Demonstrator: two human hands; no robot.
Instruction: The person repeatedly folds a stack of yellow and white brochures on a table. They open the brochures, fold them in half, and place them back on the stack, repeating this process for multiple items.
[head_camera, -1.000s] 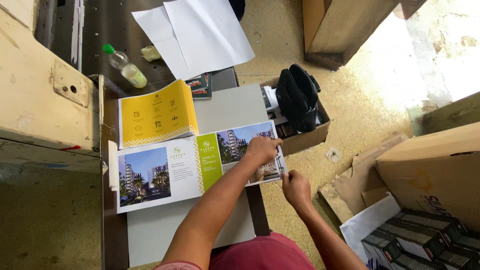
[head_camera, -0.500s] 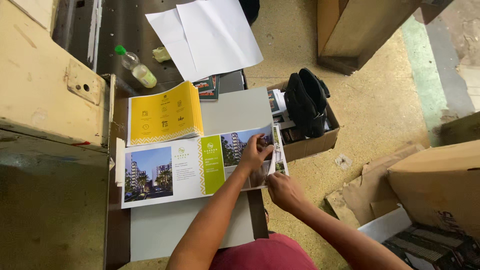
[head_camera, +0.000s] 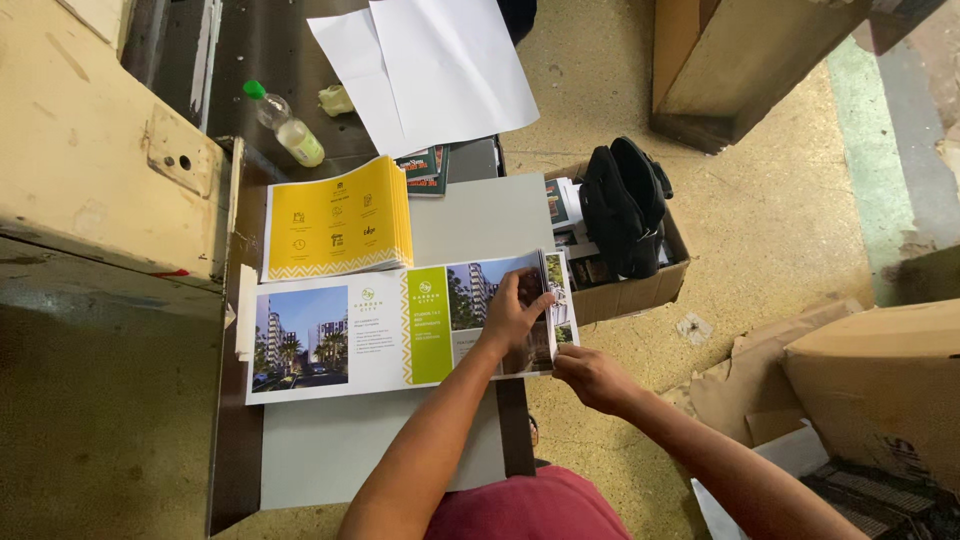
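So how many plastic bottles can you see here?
1. A plastic bottle with a green cap lies on the dark surface beyond the yellow sheet stack. Others may be hidden.

Left hand (head_camera: 515, 318) flat, right hand (head_camera: 590, 375) pinching.

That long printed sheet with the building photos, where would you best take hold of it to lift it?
Probably at its right end, coming from the right. The long printed sheet lies flat on the grey table, but that end overhangs the edge, where the left hand presses it and the right hand pinches its corner. The yellow stack crowds the far side.
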